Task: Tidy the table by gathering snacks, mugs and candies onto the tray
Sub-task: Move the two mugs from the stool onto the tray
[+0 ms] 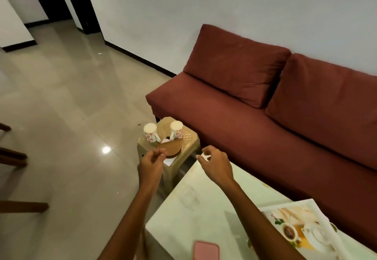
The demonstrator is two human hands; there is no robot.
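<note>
Both of your hands are stretched toward the beige plastic stool (189,137), and neither holds anything that shows. Your left hand (152,163) hovers at the stool's near edge with its fingers loosely curled, thumb and forefinger close together. Their tips overlap the rim of the brown round dish (170,147), but contact can't be told from this angle. Your right hand (216,163) hangs just right of the stool's near corner, fingers relaxed and slightly bent, grasping nothing.

On the stool stand two white mugs with red flower prints: the left mug (150,133) at its far left corner, the right mug (176,130) further along the back, their handles turned toward each other. Whether they stand upright or upside down is unclear. The brown dish lies at the stool's front, and a small pink item (165,141) sits between it and the mugs — too small to identify.

The tray (302,219), printed with a teacup picture, is well apart from the stool, on the pale table (193,208) that begins beside the stool's near right corner. A pink phone (206,250) lies on that table's nearest edge. Behind the stool runs the dark red sofa (255,116).
</note>
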